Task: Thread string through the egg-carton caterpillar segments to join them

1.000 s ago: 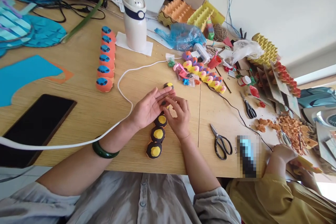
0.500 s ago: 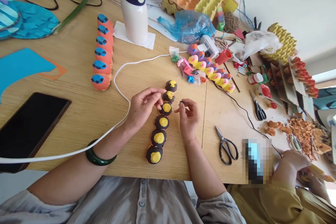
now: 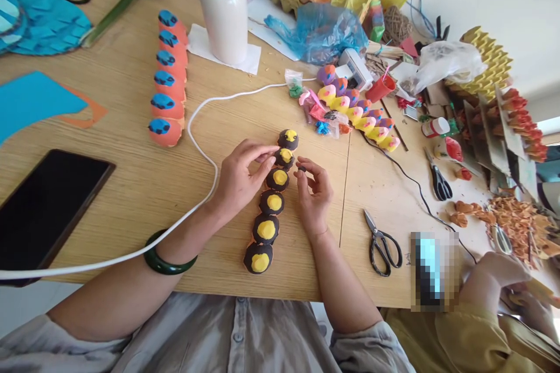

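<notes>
A strip of egg-carton cups point(image 3: 265, 228) runs away from me on the table, each cup coated black with a yellow patch on top. The farthest cup point(image 3: 288, 139) also bears small dark dots. At the left edge of the second cup point(image 3: 285, 157), the thumb and index finger of my left hand point(image 3: 240, 180) are closed against its side. Just right of the strip, my right hand point(image 3: 315, 195) pinches a small black lump point(image 3: 301, 169), perhaps modelling clay, between curled fingers.
Left lie an orange strip with blue tops point(image 3: 168, 106), a white cable point(image 3: 199, 108) and a dark tablet point(image 3: 48, 204). Scissors point(image 3: 381, 245) rest to the right. Behind are a white bottle point(image 3: 225, 17) and pink-yellow strips point(image 3: 350, 113). A co-worker's hand point(image 3: 499, 274) is at far right.
My left hand has moved slightly right and reached the second cup's edge. My right hand still has the black lump, with its fingers a little nearer that cup. The view has shifted slightly.
</notes>
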A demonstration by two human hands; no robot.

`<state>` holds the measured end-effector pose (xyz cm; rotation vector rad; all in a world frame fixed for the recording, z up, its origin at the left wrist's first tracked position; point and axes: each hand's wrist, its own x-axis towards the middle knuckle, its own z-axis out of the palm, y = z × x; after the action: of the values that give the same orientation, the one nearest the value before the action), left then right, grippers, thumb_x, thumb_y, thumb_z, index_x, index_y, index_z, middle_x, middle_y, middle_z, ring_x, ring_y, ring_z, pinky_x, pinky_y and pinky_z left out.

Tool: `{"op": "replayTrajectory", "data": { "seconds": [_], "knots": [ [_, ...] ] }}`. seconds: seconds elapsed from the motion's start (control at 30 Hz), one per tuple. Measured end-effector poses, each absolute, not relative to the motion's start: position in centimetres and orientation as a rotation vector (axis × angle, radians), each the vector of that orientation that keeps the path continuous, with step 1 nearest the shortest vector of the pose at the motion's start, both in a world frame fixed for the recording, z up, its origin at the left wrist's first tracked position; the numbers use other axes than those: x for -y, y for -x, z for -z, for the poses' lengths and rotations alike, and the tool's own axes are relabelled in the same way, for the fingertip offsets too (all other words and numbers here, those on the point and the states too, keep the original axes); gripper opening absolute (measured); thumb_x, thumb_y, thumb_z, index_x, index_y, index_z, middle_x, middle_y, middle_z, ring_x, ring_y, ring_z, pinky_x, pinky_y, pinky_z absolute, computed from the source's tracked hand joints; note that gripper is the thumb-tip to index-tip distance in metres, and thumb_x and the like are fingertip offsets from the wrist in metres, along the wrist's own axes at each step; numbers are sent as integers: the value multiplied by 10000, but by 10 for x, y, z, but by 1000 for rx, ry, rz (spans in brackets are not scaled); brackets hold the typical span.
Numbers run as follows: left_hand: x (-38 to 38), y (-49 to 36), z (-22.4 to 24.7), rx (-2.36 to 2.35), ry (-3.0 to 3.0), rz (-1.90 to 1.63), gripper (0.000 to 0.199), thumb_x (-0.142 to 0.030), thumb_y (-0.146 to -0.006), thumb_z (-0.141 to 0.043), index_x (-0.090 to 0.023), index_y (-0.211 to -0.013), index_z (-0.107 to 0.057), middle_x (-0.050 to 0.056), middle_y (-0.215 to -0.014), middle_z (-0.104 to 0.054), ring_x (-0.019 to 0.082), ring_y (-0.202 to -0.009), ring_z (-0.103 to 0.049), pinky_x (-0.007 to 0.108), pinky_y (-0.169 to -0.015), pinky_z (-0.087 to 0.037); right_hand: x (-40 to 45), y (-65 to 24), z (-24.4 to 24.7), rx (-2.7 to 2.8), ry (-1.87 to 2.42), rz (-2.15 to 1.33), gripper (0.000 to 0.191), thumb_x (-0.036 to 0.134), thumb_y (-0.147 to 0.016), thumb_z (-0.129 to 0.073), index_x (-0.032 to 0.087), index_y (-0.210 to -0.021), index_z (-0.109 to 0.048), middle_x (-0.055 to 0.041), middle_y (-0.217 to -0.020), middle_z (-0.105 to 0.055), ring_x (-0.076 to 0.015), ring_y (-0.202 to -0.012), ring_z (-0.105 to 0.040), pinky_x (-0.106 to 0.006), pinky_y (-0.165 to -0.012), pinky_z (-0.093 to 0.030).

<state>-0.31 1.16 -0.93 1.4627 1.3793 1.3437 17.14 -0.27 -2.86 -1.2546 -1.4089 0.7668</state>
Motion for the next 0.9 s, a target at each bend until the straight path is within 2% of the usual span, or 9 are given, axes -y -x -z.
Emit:
{"op": "replayTrajectory", "data": {
  "seconds": [0.1,0.17,0.43,0.9],
  "knots": [
    [-16,1,14,-1304,-1417,-1315,253,-324,-958,-652,-225,-1141,-795,76,-1149,-719,227,-1091,-649,305,-949,-526,3,-169,32,1389,1224,-842,183,374,-987,-625,242,-1110,-659,-94,-1268,-748,-210,-1191,-724,-383,-923,-667],
    [-20,-1,17,-1276,-1351,-1290,276,-335,-957,-649,-207,-1155,-791,89,-1191,-709,224,-1112,-656,291,-912,-543,3,-167,34,1383,1201,-874,187,378,-987,-629,244,-1115,-654,-92,-1280,-748,-207,-1194,-726,-386,-932,-666],
    [-34,-2,25,-1212,-1233,-1263,267,-347,-856,-752,-185,-1057,-819,74,-1094,-744,196,-972,-680,298,-912,-535,2,-166,33,1374,1203,-911,195,396,-988,-618,245,-1107,-650,-84,-1260,-746,-194,-1186,-718,-370,-927,-672],
    [-38,-7,30,-1318,-1213,-1247,301,-423,-857,-745,-165,-1004,-798,72,-1041,-790,198,-924,-717,289,-811,-562,2,-165,35,1380,1169,-916,167,370,-981,-633,253,-1096,-664,-77,-1263,-738,-193,-1184,-713,-369,-911,-677]
  ]
}}
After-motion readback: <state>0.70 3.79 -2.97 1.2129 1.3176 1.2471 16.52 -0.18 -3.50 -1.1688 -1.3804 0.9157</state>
